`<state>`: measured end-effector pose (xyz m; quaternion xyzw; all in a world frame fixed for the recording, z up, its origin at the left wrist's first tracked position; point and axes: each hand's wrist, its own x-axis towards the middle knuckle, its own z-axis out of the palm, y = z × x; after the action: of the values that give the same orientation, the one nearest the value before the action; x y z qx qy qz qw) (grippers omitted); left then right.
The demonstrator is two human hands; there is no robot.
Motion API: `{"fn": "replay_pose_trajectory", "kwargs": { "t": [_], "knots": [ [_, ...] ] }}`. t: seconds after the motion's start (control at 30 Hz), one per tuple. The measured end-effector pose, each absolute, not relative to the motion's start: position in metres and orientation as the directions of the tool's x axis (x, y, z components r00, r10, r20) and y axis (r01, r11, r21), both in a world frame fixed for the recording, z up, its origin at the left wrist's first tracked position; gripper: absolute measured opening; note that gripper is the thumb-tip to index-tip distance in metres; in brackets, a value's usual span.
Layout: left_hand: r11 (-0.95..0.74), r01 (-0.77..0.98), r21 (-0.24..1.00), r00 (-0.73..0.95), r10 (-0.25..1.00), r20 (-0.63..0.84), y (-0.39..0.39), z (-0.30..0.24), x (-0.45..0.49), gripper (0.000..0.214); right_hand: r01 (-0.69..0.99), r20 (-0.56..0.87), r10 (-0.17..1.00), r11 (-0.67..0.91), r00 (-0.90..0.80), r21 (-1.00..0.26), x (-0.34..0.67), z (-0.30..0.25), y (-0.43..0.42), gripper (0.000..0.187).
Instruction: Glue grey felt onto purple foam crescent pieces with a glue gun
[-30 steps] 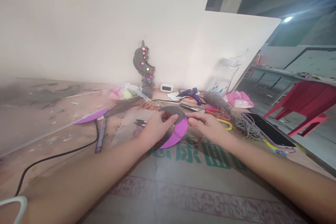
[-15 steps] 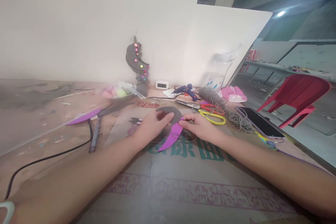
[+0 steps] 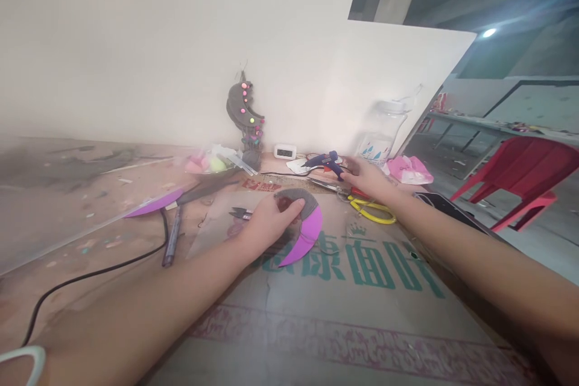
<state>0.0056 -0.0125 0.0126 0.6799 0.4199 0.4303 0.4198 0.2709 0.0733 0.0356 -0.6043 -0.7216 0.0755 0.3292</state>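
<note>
Here, pompom bowl point(image 3: 213, 172), left hand point(image 3: 271, 223) on crescent point(image 3: 310, 232)

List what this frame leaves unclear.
All in the head view:
- Right hand at the glue gun: blur hides whether it grips or only touches.
- Phone: mostly behind the right forearm.
- Clock: digits too small to read.
- White loop: cut off by the bottom-left edge.
- Crescent: middle covered by the left hand.

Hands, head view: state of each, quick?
Left hand: open, pressing on the purple crescent.
Right hand: fingertips at the blue glue gun; grip cannot be told.
</note>
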Motion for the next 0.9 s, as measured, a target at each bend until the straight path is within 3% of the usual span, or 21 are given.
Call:
{"fn": "replay_pose_trajectory", "kwargs": {
  "t": [0.07,0.2,0.4,0.6,0.77,0.9],
  "knots": [
    [-0.294,0.208,0.933,0.275,0.933,0.233,-0.012,0.011,0.005,0.027,0.844,0.315,0.947,0.22,-0.065,-0.489,0.269,0.035,0.091,0.057],
    [-0.312,0.22,0.924,0.268,0.93,0.25,-0.01,0.008,0.004,0.031,0.845,0.258,0.962,0.211,-0.09,-0.491,0.261,0.029,0.12,0.045],
    [-0.295,0.243,0.924,0.265,0.937,0.23,-0.008,0.007,0.004,0.034,0.838,0.299,0.954,0.179,-0.02,-0.515,0.25,0.022,0.127,0.032],
    [-0.285,0.246,0.927,0.236,0.945,0.227,-0.006,0.006,0.001,0.032,0.793,0.329,0.942,0.151,0.065,-0.59,0.244,0.051,0.086,0.04],
    [-0.309,0.249,0.918,0.219,0.941,0.258,-0.004,0.006,0.0,0.036,0.591,0.386,0.919,0.358,-0.084,-0.723,0.237,0.063,0.023,0.028],
    [-0.316,0.209,0.926,0.198,0.94,0.276,-0.002,0.005,0.0,0.033,0.471,0.371,0.918,0.39,-0.137,-0.791,0.234,0.049,-0.018,0.028]
  ]
}}
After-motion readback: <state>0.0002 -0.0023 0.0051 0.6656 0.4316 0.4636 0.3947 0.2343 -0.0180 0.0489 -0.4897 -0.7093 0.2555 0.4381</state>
